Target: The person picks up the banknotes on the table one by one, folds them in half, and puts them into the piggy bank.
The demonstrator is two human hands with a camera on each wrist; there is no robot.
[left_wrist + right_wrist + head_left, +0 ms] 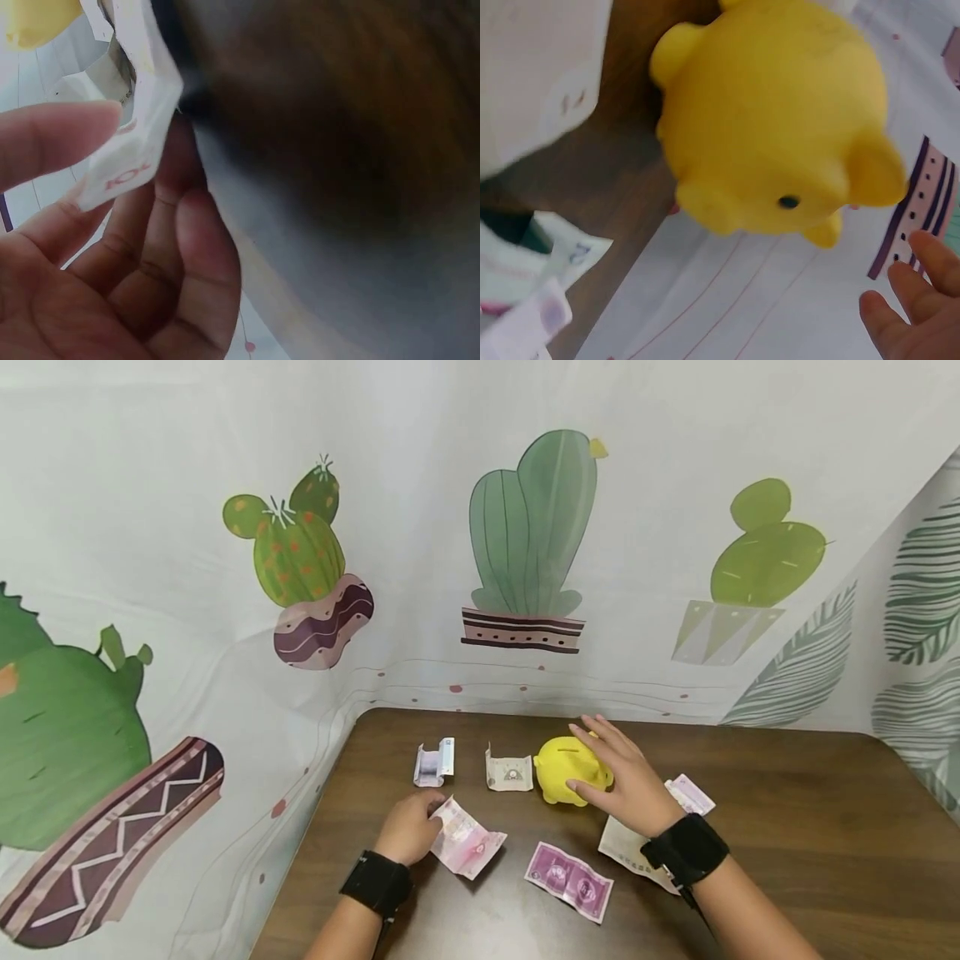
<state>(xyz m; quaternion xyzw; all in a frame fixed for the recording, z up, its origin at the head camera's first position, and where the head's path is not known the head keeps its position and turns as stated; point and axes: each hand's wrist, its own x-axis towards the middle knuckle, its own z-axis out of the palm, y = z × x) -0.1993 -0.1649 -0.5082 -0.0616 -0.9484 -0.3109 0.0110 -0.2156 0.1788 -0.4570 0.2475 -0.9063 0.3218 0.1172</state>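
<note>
My left hand pinches the left end of a pink banknote between thumb and fingers. Close up in the left wrist view, the creased end of that note lies between the thumb and the fingers. A yellow piggy bank with a slot on top stands at the middle of the far side. Over its right side, my right hand is spread with extended fingers. From the right wrist, the piggy bank shows its dark eye and ear, with the fingertips apart from it.
Left of the piggy bank lie a beige folded banknote and a bluish one. A purple banknote is nearer the front. By the right wrist are a pale note and a pinkish one. A cactus-print cloth hangs behind the brown table.
</note>
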